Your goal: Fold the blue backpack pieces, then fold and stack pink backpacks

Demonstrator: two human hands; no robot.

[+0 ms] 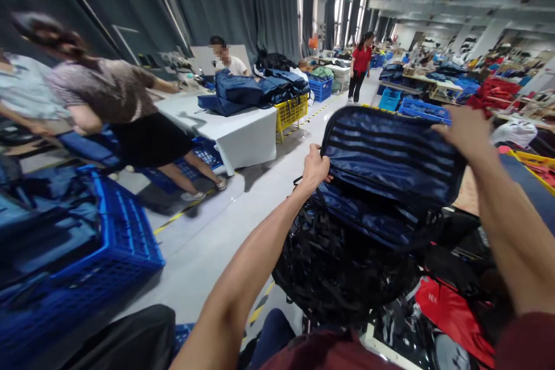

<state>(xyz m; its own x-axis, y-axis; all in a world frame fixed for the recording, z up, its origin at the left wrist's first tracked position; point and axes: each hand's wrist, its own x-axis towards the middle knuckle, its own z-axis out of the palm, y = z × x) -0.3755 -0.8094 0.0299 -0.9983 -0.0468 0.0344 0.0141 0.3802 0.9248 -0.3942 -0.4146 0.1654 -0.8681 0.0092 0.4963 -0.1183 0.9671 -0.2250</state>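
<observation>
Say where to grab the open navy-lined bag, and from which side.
Likely the side edges of its raised panel, one hand from each side: it stands open, edges exposed, the left hand at one edge, the right hand at the opposite upper corner.

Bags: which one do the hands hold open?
The open bag between left hand and right hand; bags on the white table lie apart from them.

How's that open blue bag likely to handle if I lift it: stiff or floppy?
The open panel of the blue bag may be semi-stiff: it looks fairly flat between the left hand and right hand. The lining could feel slippery, given its sheen. The black straps bunched below look loose, so they might dangle or snag.
</observation>
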